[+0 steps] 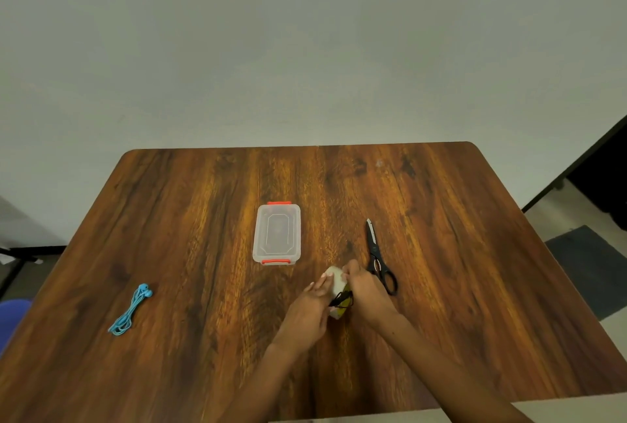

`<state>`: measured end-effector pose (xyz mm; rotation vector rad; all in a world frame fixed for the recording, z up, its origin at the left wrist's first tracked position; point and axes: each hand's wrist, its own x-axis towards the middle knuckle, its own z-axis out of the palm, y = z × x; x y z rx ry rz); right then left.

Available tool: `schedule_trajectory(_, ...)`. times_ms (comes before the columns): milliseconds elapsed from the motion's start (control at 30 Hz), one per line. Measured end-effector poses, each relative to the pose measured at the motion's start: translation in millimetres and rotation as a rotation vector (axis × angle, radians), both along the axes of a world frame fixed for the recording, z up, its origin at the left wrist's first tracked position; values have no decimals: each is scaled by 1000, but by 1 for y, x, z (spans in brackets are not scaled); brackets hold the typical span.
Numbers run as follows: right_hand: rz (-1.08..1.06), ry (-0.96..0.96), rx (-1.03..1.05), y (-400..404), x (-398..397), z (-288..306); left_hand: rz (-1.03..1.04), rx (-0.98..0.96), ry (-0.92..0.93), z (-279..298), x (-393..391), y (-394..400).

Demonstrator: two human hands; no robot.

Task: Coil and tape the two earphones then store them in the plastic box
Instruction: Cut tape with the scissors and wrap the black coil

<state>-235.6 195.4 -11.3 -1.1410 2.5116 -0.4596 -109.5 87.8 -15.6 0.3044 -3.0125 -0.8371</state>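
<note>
A person is sitting at a brown wood-grain surface (203, 219), seen from above through a camera worn on the head. Both bare forearms are reaching in from the bottom edge and meeting near the middle of the surface.

The left hand (310, 304) is holding a pale roll of tape (337, 281), with its fingers lying along the roll's left side. The right hand (363, 283) is closing over the roll from the right, its fingers curling onto it. A small bunch of black earphone cord (341, 298) is sitting between the two hands, against the roll; which hand is pinching it cannot be told, since the hands are covering most of it.

A clear plastic box (276, 234) with red latches is lying just beyond the hands, toward the far edge. Its lid appears to be on, and nothing is showing inside. Black scissors (380, 258) are lying just right of the right hand, blades pointing away from the person. Blue earphones (130, 310) are lying well apart on the left, gathered into a long loose bundle, with no tape visible on them.

Judging from this, the task is at an early stage: the black pair looks coiled and is waiting for tape, the blue pair is untouched by tape, and neither is in the box yet.
</note>
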Motion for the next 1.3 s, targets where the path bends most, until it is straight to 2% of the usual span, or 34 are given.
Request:
schedule_trajectory(167, -105, -72, -35, -6, -7, -5, -42, -70, -2, -2, -2, 0)
schedule_trajectory(300, -261, -198, -150, -8, -16, -6, -12, -65, -19, -7, -5, 6)
schedule_trajectory(400, -224, -225, -246, -1, -26, -4, -9, -65, -50, -10, -5, 11)
schedule_trajectory(500, -161, -297, -247, 8, -32, -6, 15, -39, -79, -12, -7, 15)
schedule_trajectory(633, -175, -492, -277, 15, -36, -6, 31, -19, -106, -12, -8, 17)
schedule_trajectory(900, -227, -519, -365, 14, -41, -11, 55, -29, -118, -14, -4, 18)
schedule_trajectory(1033, -185, -367, -325, 7, -36, -9, 37, -51, -82, -16, -3, 21)
schedule_trajectory(1100, -252, -335, -346, 4, -34, -10, 45, -52, -65, -17, 0, 22)
schedule_trajectory(1200, -415, -460, -410, 2, -37, -7, 57, -32, -26, -20, 10, 24)
schedule_trajectory(1300, -454, -546, -427, 1, -37, 0, 43, -65, 16, -19, 15, 22)
